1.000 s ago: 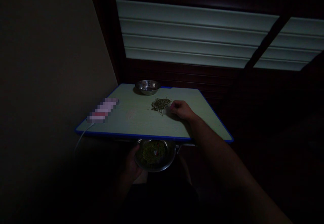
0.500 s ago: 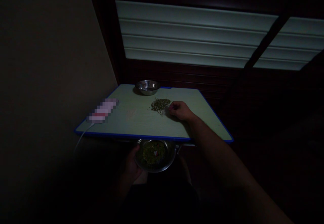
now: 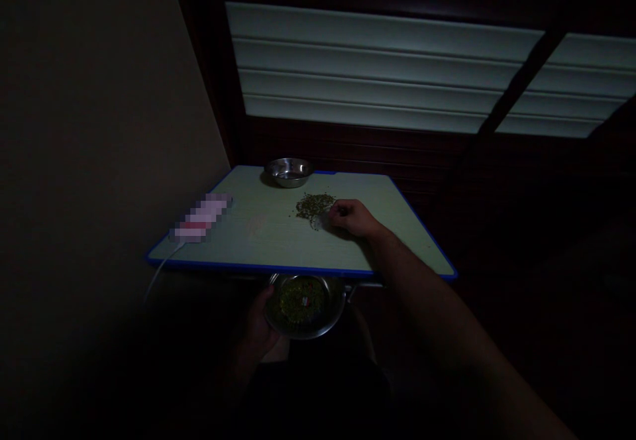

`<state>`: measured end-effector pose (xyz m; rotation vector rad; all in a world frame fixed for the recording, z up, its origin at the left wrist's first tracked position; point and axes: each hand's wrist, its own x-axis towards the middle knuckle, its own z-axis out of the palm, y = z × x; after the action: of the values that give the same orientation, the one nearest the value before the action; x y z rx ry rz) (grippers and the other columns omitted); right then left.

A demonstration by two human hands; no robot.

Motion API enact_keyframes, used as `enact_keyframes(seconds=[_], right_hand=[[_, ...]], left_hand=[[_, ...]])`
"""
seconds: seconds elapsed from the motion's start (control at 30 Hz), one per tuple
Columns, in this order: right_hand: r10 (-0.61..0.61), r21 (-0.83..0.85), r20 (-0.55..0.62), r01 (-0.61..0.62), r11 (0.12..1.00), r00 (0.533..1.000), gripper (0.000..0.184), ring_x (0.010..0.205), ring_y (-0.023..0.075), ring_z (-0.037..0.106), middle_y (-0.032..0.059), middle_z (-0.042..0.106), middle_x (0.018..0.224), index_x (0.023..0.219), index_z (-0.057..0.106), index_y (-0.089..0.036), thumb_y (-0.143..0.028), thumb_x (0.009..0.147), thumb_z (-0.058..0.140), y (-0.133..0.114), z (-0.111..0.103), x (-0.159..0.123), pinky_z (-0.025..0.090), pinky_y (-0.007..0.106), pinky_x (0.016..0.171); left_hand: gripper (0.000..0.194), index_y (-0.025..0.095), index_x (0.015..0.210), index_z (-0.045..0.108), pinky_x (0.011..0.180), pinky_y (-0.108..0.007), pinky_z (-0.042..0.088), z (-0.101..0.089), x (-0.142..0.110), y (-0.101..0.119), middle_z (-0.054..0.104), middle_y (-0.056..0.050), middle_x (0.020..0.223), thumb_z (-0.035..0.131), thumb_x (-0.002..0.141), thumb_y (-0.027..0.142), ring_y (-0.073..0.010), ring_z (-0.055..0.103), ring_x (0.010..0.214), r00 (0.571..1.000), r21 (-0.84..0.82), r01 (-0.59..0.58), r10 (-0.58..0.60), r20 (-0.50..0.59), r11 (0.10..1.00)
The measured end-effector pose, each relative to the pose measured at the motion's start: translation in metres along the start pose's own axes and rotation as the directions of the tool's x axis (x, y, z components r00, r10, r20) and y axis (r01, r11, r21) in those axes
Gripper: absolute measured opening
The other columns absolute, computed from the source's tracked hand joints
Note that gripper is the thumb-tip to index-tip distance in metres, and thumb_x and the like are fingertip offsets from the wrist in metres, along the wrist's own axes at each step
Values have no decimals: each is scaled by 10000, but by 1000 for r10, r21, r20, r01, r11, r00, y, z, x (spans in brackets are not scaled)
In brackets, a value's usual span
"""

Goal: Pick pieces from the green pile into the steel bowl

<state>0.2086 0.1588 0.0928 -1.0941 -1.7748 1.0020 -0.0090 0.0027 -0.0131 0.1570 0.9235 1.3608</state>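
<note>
Against the near edge of a small table, my left hand (image 3: 262, 324) grips the rim of a metal bowl (image 3: 328, 327). Green bits and a small red-and-white label-like patch show inside that bowl; the dimness blurs them. My right hand (image 3: 352, 217) is above the tabletop with its fingers pinched around a small translucent piece (image 3: 322, 220), whose exact kind I cannot make out. This piece touches the near right side of a loose pile of small greenish-brown beans or seeds (image 3: 314, 206).
The pale tabletop (image 3: 278, 244) has a blue rim. At its back left stands a second metal bowl (image 3: 289, 173). A pixelated pink device (image 3: 201, 218) with a white cable (image 3: 159, 271) lies on the left. Behind are a wall (image 3: 99, 95) and louvred panels (image 3: 372, 69).
The translucent piece has shifted slightly left and toward me at the pile's near edge. My left hand and its bowl stay practically in place.
</note>
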Motion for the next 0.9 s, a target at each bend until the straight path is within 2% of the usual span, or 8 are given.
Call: enact_keyframes(seconds=[0.2,0.33,0.9], right_hand=[[10,-58,-66,-14,998,998,133,541,93,425,-34,502,561,597,534,-169,-247,549,630,1,-2,0,330,236,529],[36,-97,-43,-41,994,998,108,528,98,437,-30,514,552,589,532,-171,-234,546,609,2,-2,0,333,237,517],[-22,-92,0,22,995,1000,133,570,98,464,-20,555,591,614,572,-157,-253,564,649,3,-2,0,376,243,574]], left_hand=[[223,140,895,726,777,-374,564,-2,2,-1,775,-87,846,609,758,273,-248,716,830,1000,6,-2,2,14,1000],[207,143,885,728,750,-364,569,-2,3,-1,775,-94,847,604,768,260,-250,718,830,1000,-20,12,-11,26,1000],[201,148,885,729,799,-375,559,1,-1,0,774,-80,839,600,771,252,-240,714,832,1000,-20,7,-7,-7,1000]])
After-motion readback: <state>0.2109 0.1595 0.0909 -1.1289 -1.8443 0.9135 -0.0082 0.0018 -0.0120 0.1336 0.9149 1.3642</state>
